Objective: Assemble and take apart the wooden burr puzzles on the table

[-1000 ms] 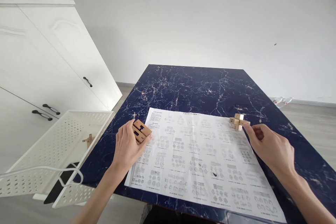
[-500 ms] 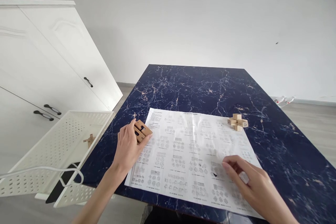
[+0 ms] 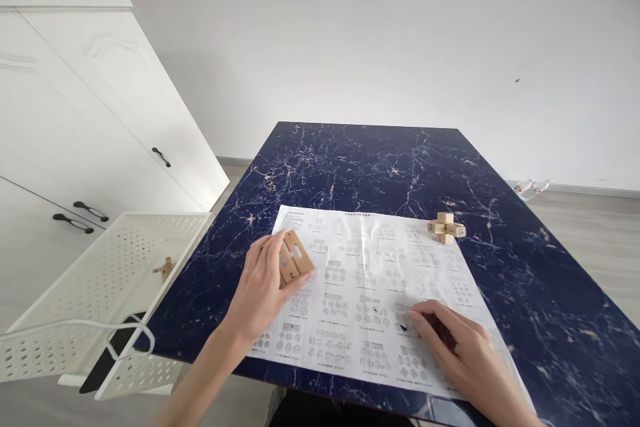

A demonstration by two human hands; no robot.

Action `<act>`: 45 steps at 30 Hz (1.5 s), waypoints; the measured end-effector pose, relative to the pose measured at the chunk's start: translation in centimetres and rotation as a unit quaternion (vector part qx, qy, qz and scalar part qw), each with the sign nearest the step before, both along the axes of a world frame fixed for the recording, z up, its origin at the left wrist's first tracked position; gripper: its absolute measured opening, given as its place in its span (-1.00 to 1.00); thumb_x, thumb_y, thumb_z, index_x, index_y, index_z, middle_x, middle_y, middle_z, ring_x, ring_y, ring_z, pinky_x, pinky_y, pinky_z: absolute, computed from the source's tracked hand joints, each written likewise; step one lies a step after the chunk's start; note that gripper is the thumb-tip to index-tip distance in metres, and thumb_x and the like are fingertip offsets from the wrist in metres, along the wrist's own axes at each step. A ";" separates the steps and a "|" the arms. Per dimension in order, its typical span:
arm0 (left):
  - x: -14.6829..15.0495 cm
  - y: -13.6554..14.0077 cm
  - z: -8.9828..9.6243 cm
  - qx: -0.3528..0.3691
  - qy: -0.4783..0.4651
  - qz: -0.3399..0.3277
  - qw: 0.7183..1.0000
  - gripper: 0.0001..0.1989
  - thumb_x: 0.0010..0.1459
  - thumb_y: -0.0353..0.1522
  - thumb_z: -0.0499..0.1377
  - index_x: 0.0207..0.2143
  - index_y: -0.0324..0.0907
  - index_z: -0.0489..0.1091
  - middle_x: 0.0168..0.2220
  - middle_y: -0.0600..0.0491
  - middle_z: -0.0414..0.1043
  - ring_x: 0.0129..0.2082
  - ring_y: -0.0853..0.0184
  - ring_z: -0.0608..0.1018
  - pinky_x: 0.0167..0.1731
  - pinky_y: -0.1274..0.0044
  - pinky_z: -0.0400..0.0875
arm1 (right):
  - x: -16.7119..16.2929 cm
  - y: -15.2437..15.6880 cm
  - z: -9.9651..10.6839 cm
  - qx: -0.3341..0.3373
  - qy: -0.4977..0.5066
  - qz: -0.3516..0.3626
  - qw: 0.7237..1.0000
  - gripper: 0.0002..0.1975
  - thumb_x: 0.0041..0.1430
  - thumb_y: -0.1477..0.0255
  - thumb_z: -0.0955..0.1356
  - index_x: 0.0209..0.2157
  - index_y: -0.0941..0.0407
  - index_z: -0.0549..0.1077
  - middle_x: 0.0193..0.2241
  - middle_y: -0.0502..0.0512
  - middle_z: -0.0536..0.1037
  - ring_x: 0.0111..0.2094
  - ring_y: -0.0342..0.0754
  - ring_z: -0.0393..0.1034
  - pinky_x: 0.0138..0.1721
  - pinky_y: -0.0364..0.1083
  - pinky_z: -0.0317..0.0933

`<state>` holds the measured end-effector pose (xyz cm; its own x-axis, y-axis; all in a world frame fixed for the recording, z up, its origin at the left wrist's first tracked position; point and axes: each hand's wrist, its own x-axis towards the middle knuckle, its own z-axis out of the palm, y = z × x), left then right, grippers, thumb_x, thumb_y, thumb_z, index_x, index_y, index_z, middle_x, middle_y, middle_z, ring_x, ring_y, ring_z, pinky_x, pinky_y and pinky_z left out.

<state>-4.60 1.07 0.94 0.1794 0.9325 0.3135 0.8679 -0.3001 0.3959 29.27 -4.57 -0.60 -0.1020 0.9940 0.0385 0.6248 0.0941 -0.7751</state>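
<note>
My left hand (image 3: 265, 283) grips a pair of light-brown wooden puzzle pieces (image 3: 303, 260) with cut-out slots, thumb along the lower end and fingers on the far left side. They are side by side, tilted, over the upper left of a printed instruction sheet (image 3: 345, 253). Dark markings show on the pieces. Low over the right part of the sheet is my right hand (image 3: 453, 347). Its fingers are curled, with thumb and forefinger tips together at the paper; whether anything is between them is hidden. An assembled wooden burr puzzle (image 3: 445, 228) with lettered ends stands at the sheet's upper right corner.
The sheet lies creased on a dark blue marbled table (image 3: 360, 160). Left of the table is a white perforated basket (image 3: 120, 253) containing a small wooden piece (image 3: 167, 268). A white cable (image 3: 75, 325) crosses it. A white cabinet (image 3: 110, 107) stands behind.
My left hand has brought the wooden pieces rightward over the sheet and turned them. My right hand has shifted slightly left, its fingers more closed. The whole view has moved a little.
</note>
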 end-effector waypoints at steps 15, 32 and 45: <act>9.9 -0.4 -1.1 -0.056 0.000 -0.226 0.973 -0.04 0.35 0.08 0.19 0.54 -0.06 -0.23 0.33 -0.33 0.35 0.37 -0.22 0.39 0.22 -0.04 0.45 | 0.4 0.5 0.1 0.008 -0.014 0.024 1.000 -0.64 0.50 0.08 0.28 -0.25 0.00 0.53 -0.43 0.00 0.59 -0.48 -0.02 0.42 -0.38 -0.09 0.30; 5.1 -2.9 -1.1 -0.150 -0.066 -0.129 0.978 0.06 0.26 0.06 0.32 0.53 0.19 -0.31 0.49 -0.17 0.11 0.48 -0.17 0.23 0.34 -0.11 0.33 | 0.9 0.4 -0.7 -0.004 -0.038 0.031 0.999 -0.67 0.52 0.12 0.26 -0.20 0.01 0.52 -0.34 0.03 0.64 -0.42 -0.03 0.49 -0.39 -0.12 0.29; 4.7 -3.0 -1.1 -0.126 -0.089 -0.132 0.979 -0.16 0.31 -0.13 0.35 0.47 0.09 -0.01 0.41 -0.14 0.24 0.43 -0.11 0.30 0.33 -0.04 0.36 | 1.1 0.5 -0.8 0.000 -0.037 0.024 0.999 -0.65 0.51 0.09 0.26 -0.23 0.02 0.52 -0.40 0.00 0.58 -0.45 -0.03 0.38 -0.39 -0.10 0.23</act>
